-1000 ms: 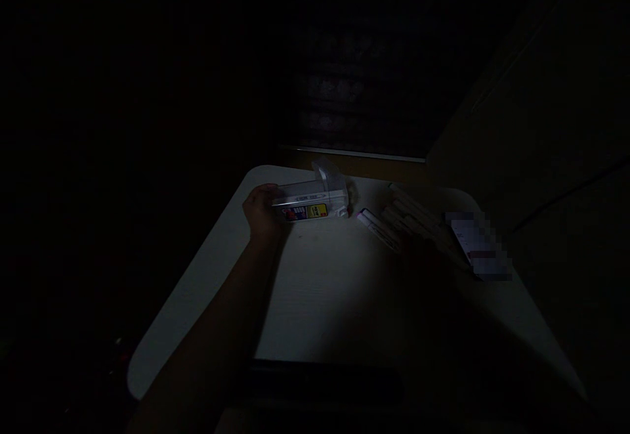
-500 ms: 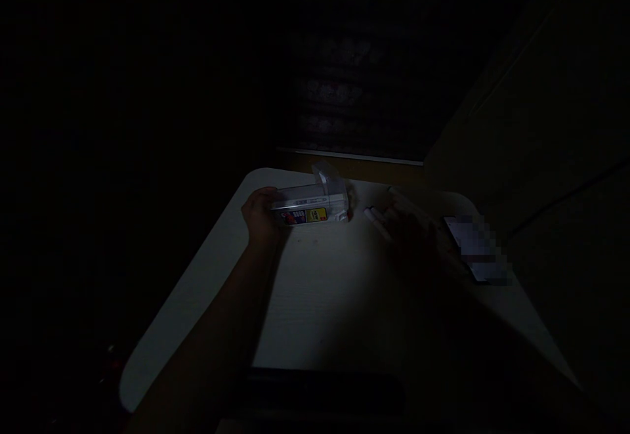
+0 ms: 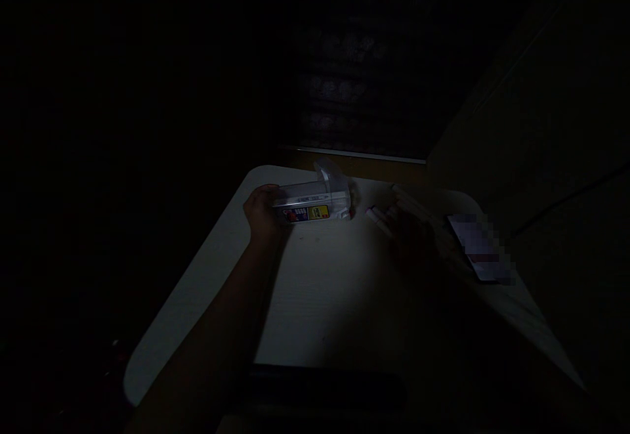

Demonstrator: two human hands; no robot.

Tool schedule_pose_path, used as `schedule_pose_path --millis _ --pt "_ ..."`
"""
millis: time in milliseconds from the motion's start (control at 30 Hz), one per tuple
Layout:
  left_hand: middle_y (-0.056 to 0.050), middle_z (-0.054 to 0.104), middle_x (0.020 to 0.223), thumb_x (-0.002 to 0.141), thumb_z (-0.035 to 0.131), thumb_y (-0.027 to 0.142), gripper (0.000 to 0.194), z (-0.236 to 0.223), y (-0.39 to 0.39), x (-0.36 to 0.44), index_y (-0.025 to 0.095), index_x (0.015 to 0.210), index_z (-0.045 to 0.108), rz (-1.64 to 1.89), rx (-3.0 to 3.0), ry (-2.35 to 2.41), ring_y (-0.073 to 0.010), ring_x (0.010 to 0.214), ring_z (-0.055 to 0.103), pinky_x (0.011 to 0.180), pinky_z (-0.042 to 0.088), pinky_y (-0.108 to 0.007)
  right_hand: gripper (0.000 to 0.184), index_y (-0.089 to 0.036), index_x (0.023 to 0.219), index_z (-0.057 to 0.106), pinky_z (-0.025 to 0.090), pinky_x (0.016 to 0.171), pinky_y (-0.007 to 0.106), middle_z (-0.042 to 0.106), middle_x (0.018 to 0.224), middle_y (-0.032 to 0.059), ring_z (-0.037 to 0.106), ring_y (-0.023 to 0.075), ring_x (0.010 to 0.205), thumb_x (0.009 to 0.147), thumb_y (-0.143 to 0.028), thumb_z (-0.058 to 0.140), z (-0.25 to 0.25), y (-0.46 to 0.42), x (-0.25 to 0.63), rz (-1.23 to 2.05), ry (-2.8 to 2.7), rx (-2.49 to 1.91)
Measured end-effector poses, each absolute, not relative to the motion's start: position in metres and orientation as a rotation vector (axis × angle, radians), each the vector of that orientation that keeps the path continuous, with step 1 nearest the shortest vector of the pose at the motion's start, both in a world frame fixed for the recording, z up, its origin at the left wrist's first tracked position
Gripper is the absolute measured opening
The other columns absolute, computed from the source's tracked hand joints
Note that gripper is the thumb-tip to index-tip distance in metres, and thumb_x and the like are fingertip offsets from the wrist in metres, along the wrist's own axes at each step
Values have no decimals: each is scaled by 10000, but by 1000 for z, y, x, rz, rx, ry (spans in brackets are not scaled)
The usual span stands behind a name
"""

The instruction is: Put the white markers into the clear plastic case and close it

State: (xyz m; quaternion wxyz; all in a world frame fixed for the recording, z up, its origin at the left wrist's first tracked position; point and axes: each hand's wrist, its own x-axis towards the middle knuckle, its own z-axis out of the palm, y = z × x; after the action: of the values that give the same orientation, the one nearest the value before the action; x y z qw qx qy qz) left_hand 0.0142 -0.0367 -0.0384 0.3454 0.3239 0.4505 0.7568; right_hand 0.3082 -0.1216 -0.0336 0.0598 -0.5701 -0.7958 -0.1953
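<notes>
On the table (image 3: 305,303), head view: clear case (image 3: 302,192) lies lengthwise, left hand (image 3: 260,214) with fingers wrapped around its left end. This grip presumably steadies it and leaves the raised flap (image 3: 329,170), at the case's right end, unobstructed. Right of the case, right hand (image 3: 412,238) is at the pens (image 3: 378,218); too dark to tell whether its fingers grasp any. Phone (image 3: 473,243) lies farther right of the case.

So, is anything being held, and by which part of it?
The left hand holds the clear plastic case by its left end. The right hand is at the markers; in the shadow, a grip cannot be told.
</notes>
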Motion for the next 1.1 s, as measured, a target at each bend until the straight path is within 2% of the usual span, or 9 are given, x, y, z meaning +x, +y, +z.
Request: schedule_pose_path --millis 267,367,467,567,700,833,967,1100 --pt "-22 563 669 613 489 306 175 -36 -38 14 175 647 600 1980 776 1185 -143 629 538 569 409 -252 498 -178 1406 361 222 1044 627 344 1471 132 350 318 1323 929 -313 315 -45 -122 308 -620 -2319 -1698" --pt "-20 569 680 593 499 283 156 -37 -36 13 177 639 604 1980 721 1154 -136 617 537 562 411 -251 462 -221 1378 405 274 1021 618 439 1409 129 402 314 1287 930 -274 306 -33 -117 305 -500 -2336 -1624" --pt "-16 561 649 569 504 257 145 -37 -36 13 177 625 611 1989 675 1111 -131 596 526 557 412 -250 423 -176 1304 486 359 1026 493 532 1314 127 459 260 1232 918 -251 330 -13 -113 296 -269 -2368 -1409" --pt "-19 564 644 550 494 241 143 -34 -38 14 176 598 612 1973 655 1092 -130 589 522 548 411 -251 411 -139 1273 493 392 1022 414 545 1282 135 467 219 1209 918 -268 333 1 -106 281 -122 -2335 -1197" --pt "-20 565 634 528 476 224 153 -27 -42 15 171 589 606 1947 581 1054 -132 576 523 541 410 -258 441 -149 1308 435 369 1045 399 483 1340 119 416 206 1240 887 -272 392 -1 -90 260 -32 -2363 -953" --pt "-22 558 598 501 476 227 176 -23 -44 17 163 585 617 1905 541 1019 -136 545 518 505 392 -254 461 -101 1282 471 363 1041 390 432 1361 149 383 238 1235 857 -279 461 -5 -79 251 -53 -2419 -876" --pt "-15 557 593 499 520 227 155 -25 -42 17 156 589 624 1882 566 1027 -131 530 507 493 389 -250 320 -124 1085 622 414 970 427 433 1342 150 442 277 1147 839 -308 534 0 -78 251 -155 -2606 -921" --pt "-21 578 621 508 532 216 151 -29 -40 15 150 591 639 1874 642 1028 -130 564 519 503 393 -238 356 -141 1055 639 470 878 446 409 1356 156 506 297 1071 759 -337 665 5 -77 249 -209 -2736 -1061"
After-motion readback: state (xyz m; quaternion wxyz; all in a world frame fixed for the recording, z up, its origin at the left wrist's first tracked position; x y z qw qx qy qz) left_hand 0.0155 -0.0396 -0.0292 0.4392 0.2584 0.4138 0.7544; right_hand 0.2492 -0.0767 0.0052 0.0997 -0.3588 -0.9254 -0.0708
